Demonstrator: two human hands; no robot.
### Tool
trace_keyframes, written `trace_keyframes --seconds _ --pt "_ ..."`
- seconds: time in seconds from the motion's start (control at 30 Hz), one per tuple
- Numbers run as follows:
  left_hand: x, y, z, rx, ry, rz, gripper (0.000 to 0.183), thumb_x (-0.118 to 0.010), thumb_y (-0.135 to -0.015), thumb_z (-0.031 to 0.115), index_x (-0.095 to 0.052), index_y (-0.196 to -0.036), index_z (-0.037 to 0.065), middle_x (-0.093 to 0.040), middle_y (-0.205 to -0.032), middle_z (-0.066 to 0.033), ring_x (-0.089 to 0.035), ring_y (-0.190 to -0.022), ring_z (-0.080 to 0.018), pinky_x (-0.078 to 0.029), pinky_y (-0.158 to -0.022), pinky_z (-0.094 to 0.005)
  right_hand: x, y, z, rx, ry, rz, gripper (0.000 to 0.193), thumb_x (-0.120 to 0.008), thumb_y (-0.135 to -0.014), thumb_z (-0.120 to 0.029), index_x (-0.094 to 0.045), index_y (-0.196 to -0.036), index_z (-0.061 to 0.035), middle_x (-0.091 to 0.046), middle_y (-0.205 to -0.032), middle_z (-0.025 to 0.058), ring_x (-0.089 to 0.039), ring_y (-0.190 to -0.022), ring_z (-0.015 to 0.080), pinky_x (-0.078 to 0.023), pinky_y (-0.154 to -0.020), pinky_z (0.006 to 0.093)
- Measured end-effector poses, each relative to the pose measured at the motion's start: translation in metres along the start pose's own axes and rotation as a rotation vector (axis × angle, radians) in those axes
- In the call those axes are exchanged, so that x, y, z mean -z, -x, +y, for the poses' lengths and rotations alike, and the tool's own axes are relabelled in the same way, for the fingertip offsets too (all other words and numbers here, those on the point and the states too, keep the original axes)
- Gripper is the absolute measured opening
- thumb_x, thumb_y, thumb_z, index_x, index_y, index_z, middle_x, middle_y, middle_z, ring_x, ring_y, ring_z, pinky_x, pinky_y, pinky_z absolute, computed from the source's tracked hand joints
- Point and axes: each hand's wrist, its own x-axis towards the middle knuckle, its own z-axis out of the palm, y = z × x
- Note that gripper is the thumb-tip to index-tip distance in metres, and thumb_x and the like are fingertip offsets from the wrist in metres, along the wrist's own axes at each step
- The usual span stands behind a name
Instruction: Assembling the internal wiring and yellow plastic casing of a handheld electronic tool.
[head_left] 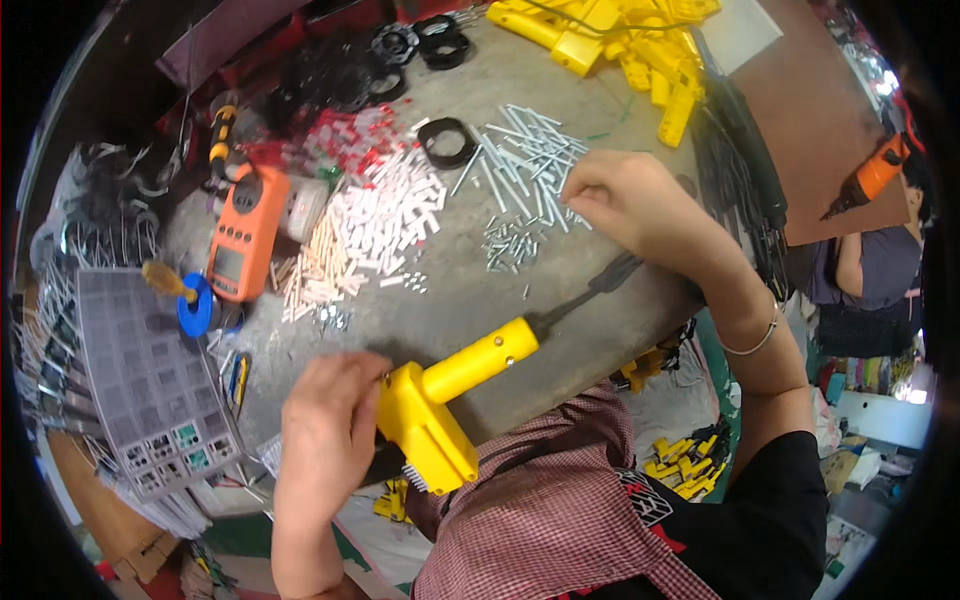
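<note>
Tilted near the table's front edge is a yellow plastic tool housing (432,420) with a round handle and a black cord (590,293) leaving its end. My left hand (325,425) is closed at the housing's left end, fingertips against its upper corner. Part of that end is hidden behind the fingers. Farther right, my right hand (632,205) reaches over a pile of long silver screws (525,155), with thumb and fingers pinched together. Whatever lies between those fingertips is too small to make out. Short screws (510,245) lie just left of the right hand.
White tubes (395,215) and beige sticks (318,265) are heaped mid-table. An orange multimeter (247,235), a blue spool (197,307) and a compartment box (150,380) stand left. Yellow housings (610,40) pile up at the back. Black cords (735,170) hang right, near another person (880,265).
</note>
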Motion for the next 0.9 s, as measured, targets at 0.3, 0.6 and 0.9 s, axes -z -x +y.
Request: trace_keyframes --seconds 0.3,0.6,0.9 --pt "-0.007 0.001 0.002 0.165 0.086 -0.004 0.021 -0.051 -0.076 -0.011 -0.065 -0.090 -0.002 -0.066 -0.088 -0.0164 -0.063 -0.083 -0.0355 -0.049 -0.076 -0.0414 -0.042 -0.053 -0.014 0.134 0.360 -0.099 0.023 -0.070 -0.080 -0.020 -0.061 -0.086 -0.0001 -0.066 -0.077 0.0160 -0.066 -0.078 0.0361 -0.053 -0.069 0.0440" --pt "-0.008 -0.065 0.005 -0.138 -0.029 -0.071 0.019 -0.057 -0.079 -0.007 -0.067 -0.094 -0.002 -0.067 -0.087 -0.0163 -0.065 -0.081 -0.0321 -0.051 -0.075 -0.0353 -0.063 -0.053 -0.011 0.070 0.505 -0.070 0.028 -0.064 -0.072 -0.002 -0.051 -0.097 0.0034 -0.066 -0.078 0.0179 -0.068 -0.077 0.0330 -0.055 -0.062 0.0419" --pt "-0.032 -0.117 0.003 -0.104 0.067 -0.016 0.015 -0.062 -0.085 0.000 -0.069 -0.098 -0.002 -0.070 -0.084 -0.0108 -0.064 -0.072 -0.0154 -0.051 -0.066 -0.0280 -0.069 -0.050 -0.003 0.021 0.348 0.053 0.046 -0.073 -0.068 -0.010 -0.046 -0.104 0.0012 -0.066 -0.079 0.0172 -0.067 -0.076 0.0368 -0.054 -0.064 0.0455"
